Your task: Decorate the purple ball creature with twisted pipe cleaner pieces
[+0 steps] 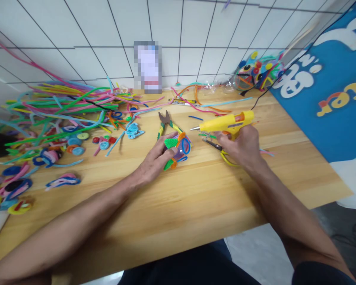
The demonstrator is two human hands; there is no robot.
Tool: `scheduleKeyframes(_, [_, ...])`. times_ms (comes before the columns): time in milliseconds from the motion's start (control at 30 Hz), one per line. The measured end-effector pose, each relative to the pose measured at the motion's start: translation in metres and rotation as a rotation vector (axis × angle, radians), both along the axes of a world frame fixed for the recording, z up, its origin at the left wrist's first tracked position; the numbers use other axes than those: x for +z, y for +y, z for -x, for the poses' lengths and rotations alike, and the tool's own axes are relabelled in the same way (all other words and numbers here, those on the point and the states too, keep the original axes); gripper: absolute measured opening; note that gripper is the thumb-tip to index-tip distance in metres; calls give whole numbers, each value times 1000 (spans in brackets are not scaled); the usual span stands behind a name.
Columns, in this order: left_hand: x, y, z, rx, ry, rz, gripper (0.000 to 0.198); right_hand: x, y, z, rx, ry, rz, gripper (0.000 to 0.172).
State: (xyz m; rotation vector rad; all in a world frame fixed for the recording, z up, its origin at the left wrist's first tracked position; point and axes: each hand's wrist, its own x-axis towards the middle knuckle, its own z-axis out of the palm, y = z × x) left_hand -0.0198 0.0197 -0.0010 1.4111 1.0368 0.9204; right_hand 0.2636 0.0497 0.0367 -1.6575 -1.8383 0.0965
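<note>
My left hand (157, 160) is closed around a small pipe-cleaner craft piece (182, 148) with green leaf shapes, blue loops, orange bits and a purple middle. In my right hand (243, 148) is a yellow hot glue gun (225, 123), gripped by its handle. The metal nozzle points left, above and to the right of the craft piece, apart from it. Scissors (227, 158) with yellow handles lie on the table under my right hand, partly hidden by it. Pliers (166, 120) with green and yellow handles lie just beyond my left hand, jaws facing away.
Many coloured pipe cleaners (71, 99) are heaped at the back left, with finished coiled pieces (16, 186) nearer me. A blue fuzzy piece (133, 130) lies beside the pliers. A phone (148, 67) leans on the tiled wall. A clear container of decorations (255, 75) stands back right.
</note>
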Motion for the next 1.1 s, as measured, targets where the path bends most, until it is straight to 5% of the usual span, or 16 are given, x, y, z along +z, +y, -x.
scheduleKeyframes(167, [-2, 1, 0, 14, 1, -16, 60, 4, 37, -56, -193, 97, -78, 32])
scheduleKeyframes(333, [1, 0, -2, 5, -3, -27, 62, -17, 77, -118, -492, 90, -13, 43])
scheduleKeyframes(567, [0, 1, -2, 15, -9, -11, 65, -46, 94, -116, -548, 42, 184, 44])
scheduleKeyframes(667, [-1, 2, -3, 10, -19, 4, 66, -43, 90, -119, -545, 29, 214, 51])
scheduleKeyframes(767, [-3, 2, -3, 5, -17, -14, 64, -27, 78, -124, -548, -37, 79, 57])
scheduleKeyframes(933, [-7, 3, -1, -2, -28, -57, 61, 11, 34, -73, -297, 17, -205, 31])
scheduleKeyframes(1100, [-12, 3, -2, 25, 42, -189, 56, 22, -30, 35, 199, 229, 46, 7])
